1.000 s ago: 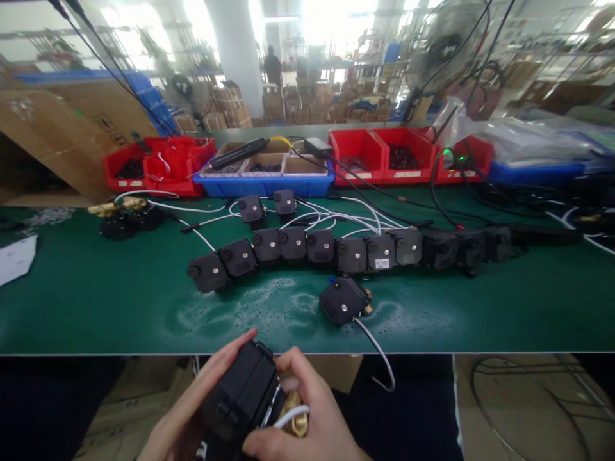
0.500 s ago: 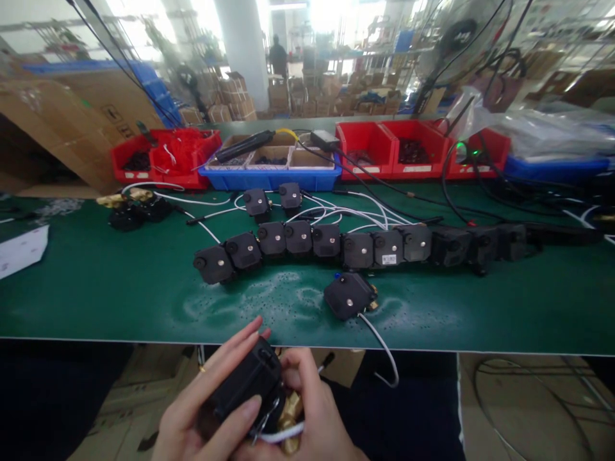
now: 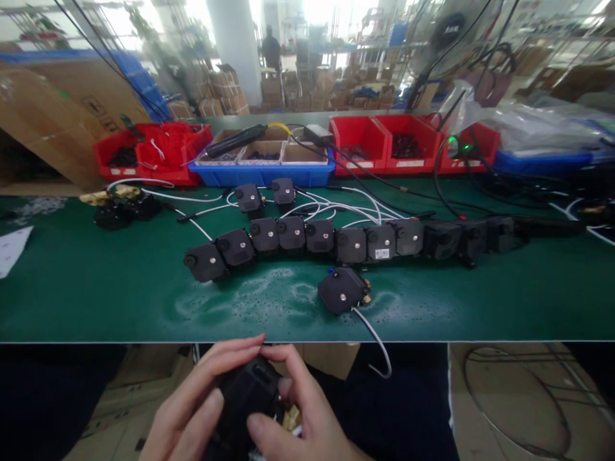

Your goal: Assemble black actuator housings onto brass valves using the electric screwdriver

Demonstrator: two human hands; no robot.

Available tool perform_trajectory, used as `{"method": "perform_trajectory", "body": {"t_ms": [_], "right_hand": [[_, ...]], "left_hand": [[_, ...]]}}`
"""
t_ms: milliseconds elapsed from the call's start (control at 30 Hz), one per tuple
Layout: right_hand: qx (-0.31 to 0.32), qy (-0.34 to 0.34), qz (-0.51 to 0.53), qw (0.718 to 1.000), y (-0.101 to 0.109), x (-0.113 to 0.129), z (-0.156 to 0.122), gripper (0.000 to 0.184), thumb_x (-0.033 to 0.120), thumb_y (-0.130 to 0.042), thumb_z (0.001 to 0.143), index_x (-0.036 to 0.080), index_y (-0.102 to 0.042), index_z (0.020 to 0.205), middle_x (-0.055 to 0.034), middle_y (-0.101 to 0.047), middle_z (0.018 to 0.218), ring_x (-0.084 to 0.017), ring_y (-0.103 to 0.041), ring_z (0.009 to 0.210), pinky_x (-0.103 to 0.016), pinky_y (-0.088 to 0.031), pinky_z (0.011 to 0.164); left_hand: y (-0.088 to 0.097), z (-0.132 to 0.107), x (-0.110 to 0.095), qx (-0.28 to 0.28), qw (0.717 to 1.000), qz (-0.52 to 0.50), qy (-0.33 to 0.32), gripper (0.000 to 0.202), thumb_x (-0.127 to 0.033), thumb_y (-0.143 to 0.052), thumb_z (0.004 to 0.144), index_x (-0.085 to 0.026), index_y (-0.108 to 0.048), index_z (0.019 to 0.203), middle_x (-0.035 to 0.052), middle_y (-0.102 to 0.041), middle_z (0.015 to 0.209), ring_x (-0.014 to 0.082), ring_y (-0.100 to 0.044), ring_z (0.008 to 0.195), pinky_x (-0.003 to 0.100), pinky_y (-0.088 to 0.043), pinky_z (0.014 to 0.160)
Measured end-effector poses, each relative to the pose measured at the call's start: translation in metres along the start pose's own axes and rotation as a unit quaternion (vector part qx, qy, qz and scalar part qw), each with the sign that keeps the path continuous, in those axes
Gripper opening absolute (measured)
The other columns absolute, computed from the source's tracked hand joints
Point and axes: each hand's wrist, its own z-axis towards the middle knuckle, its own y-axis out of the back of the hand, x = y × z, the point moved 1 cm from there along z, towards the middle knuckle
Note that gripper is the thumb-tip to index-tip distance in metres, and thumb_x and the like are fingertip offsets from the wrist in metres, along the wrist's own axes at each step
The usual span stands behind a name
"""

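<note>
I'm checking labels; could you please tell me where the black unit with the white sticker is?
In the head view, the stickered unit sits right of centre on the green table, between two similar black units.

In a workshop, red parts bins [image 3: 360,133] line the far side of a green worktop [image 3: 432,307], stacked cartons [image 3: 229,89] and a fan [image 3: 451,29] beyond it.

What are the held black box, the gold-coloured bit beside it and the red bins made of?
Black box: probably plastic; matte, moulded-looking. Gold-coloured bit: perhaps brass, from its yellowish metallic sheen. Red bins: likely plastic, smooth, evenly coloured.
</note>
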Motion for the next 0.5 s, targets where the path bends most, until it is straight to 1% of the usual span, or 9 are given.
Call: {"method": "perform_trajectory", "body": {"t_ms": [33,100,133,200,267,300,367,433,500], "right_hand": [[0.017,-0.01,-0.006,1.0,0.002,0.001,-0.001,0.07,0.056,-0.076,0.075,0.023,-0.046,0.128,-0.0037,-0.064,0.09,-0.015,-0.062,0.073,-0.024,-0.047,0.06],[0.058,-0.027,-0.017,0.998,0.006,0.003,-0.002,0.069,0.048,-0.081,0.071,0.023,-0.046,0.124,-0.0032,-0.065,0.091,-0.015,-0.063,0.072,-0.024,-0.048,0.06],[0.071,-0.032,-0.02,0.997,0.008,0.004,-0.002,0.068,0.043,-0.082,0.069,0.023,-0.045,0.123,-0.0028,-0.066,0.091,-0.015,-0.064,0.072,-0.024,-0.049,0.061],[0.076,-0.04,-0.021,0.996,0.012,0.005,-0.001,0.066,0.037,-0.082,0.067,0.024,-0.045,0.12,-0.0021,-0.066,0.09,-0.015,-0.064,0.071,-0.024,-0.049,0.061],[0.056,-0.045,-0.022,0.997,0.015,0.006,-0.001,0.062,0.035,-0.081,0.069,0.023,-0.047,0.118,-0.0014,-0.066,0.089,-0.014,-0.064,0.069,-0.024,-0.049,0.061],[0.047,-0.046,-0.026,0.997,0.017,0.008,-0.001,0.061,0.035,-0.081,0.068,0.023,-0.048,0.118,-0.0012,-0.066,0.087,-0.014,-0.063,0.068,-0.024,-0.05,0.061],[0.025,-0.046,-0.048,0.998,0.024,0.017,-0.004,0.061,0.033,-0.083,0.066,0.022,-0.053,0.118,-0.0013,-0.066,0.086,-0.015,-0.064,0.069,-0.025,-0.05,0.062],[-0.015,-0.029,-0.095,0.995,0.033,0.037,-0.01,0.059,0.031,-0.083,0.064,0.022,-0.059,0.117,-0.003,-0.068,0.09,-0.017,-0.065,0.075,-0.027,-0.052,0.066],[-0.037,-0.014,-0.143,0.989,0.043,0.065,-0.021,0.053,0.029,-0.08,0.065,0.023,-0.064,0.115,-0.0046,-0.07,0.095,-0.019,-0.066,0.08,-0.027,-0.052,0.067]], "left_hand": [[0.0,0.002,0.0,0.022,1.0,-0.013,0.011,0.05,-0.063,-0.046,0.096,-0.027,-0.078,0.11,0.0083,-0.073,0.125,0.0325,-0.065,0.122,0.045,-0.054,0.105],[-0.005,0.006,0.003,0.077,0.996,-0.042,0.031,0.058,-0.059,-0.028,0.102,-0.028,-0.072,0.124,0.0096,-0.074,0.122,0.0309,-0.071,0.11,0.047,-0.059,0.096],[-0.008,0.008,0.006,0.1,0.993,-0.052,0.03,0.062,-0.058,-0.021,0.102,-0.028,-0.066,0.133,0.0102,-0.073,0.126,0.0309,-0.072,0.109,0.049,-0.059,0.095],[-0.016,0.011,0.015,0.12,0.991,-0.05,-0.004,0.067,-0.06,-0.015,0.102,-0.028,-0.052,0.147,0.012,-0.065,0.14,0.0329,-0.066,0.121,0.055,-0.053,0.103],[-0.022,0.014,0.025,0.111,0.992,-0.015,-0.055,0.072,-0.065,-0.013,0.1,-0.027,-0.042,0.154,0.0134,-0.056,0.15,0.0347,-0.054,0.136,0.058,-0.046,0.11],[-0.024,0.014,0.029,0.102,0.991,0.012,-0.081,0.075,-0.067,-0.011,0.099,-0.028,-0.037,0.156,0.0136,-0.054,0.152,0.0351,-0.05,0.14,0.058,-0.044,0.112],[-0.028,0.015,0.033,0.072,0.985,0.091,-0.132,0.075,-0.072,-0.016,0.097,-0.032,-0.035,0.157,0.0124,-0.051,0.155,0.0365,-0.046,0.142,0.059,-0.042,0.113],[-0.036,0.014,0.029,0.035,0.969,0.167,-0.18,0.076,-0.077,-0.025,0.094,-0.035,-0.037,0.156,0.0117,-0.054,0.15,0.0376,-0.05,0.135,0.059,-0.044,0.11],[-0.05,0.01,0.02,0.02,0.963,0.181,-0.201,0.076,-0.078,-0.03,0.093,-0.036,-0.039,0.155,0.0109,-0.06,0.137,0.0341,-0.058,0.12,0.054,-0.051,0.103]]}}
